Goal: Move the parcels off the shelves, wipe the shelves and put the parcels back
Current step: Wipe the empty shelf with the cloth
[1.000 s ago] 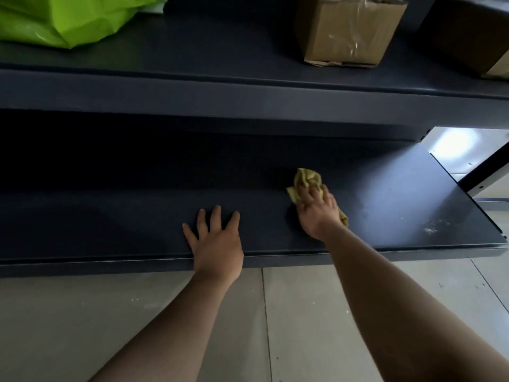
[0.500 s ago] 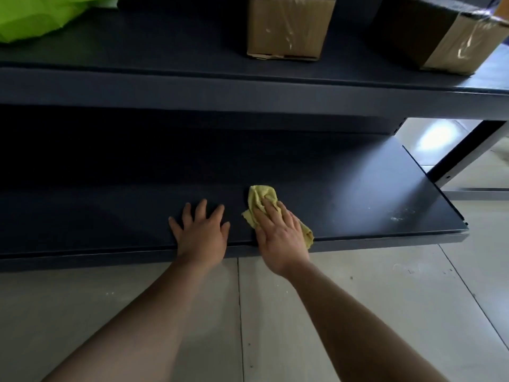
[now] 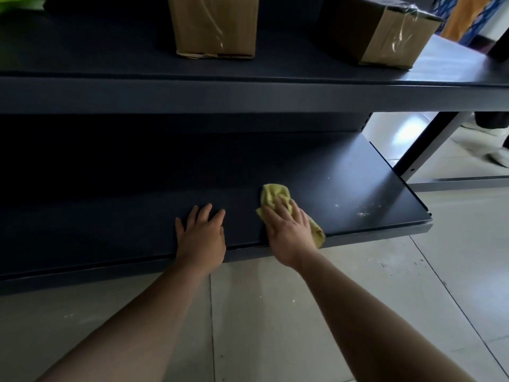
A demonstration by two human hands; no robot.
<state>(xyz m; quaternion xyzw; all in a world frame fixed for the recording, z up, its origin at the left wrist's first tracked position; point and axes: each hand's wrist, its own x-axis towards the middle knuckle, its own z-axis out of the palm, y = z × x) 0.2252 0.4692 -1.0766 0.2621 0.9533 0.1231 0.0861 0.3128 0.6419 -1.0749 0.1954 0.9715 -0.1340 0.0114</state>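
The cloth [image 3: 275, 194] is pressed by the flat right hand [image 3: 289, 230], the left hand [image 3: 202, 237] spread beside it; specks [image 3: 363, 213] right of the cloth should be wiped.

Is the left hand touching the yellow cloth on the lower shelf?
Apart. The head view shows a strip of bare lower shelf between the left hand, resting flat, and the yellow cloth, which is pressed under the right hand.

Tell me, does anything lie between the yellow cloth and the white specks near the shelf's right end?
Nothing visible does: only bare lower shelf separates the yellow cloth, under the right hand, from the white specks.
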